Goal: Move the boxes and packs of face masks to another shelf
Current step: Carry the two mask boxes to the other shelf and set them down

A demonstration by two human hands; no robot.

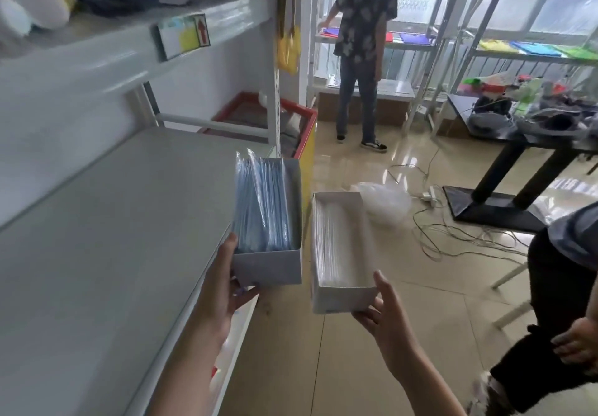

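Observation:
My left hand (223, 283) grips an open white box of blue face masks (268, 221) from below, at the front edge of the grey shelf (106, 237). The wrapped masks stand on edge in it. My right hand (385, 305) holds a second open white box (339, 254) by its near end, out over the floor just right of the first. That one holds white wrapped masks. The two boxes are a small gap apart, both level and above the aisle side of the shelf.
An upper shelf (136, 43) with a price label carries bags and white items. A red bin (291, 118) stands past the shelf end. One person (362, 53) stands at far racks; another (563, 302) is close on the right. Cables (453, 231), a plastic bag and a black table lie ahead.

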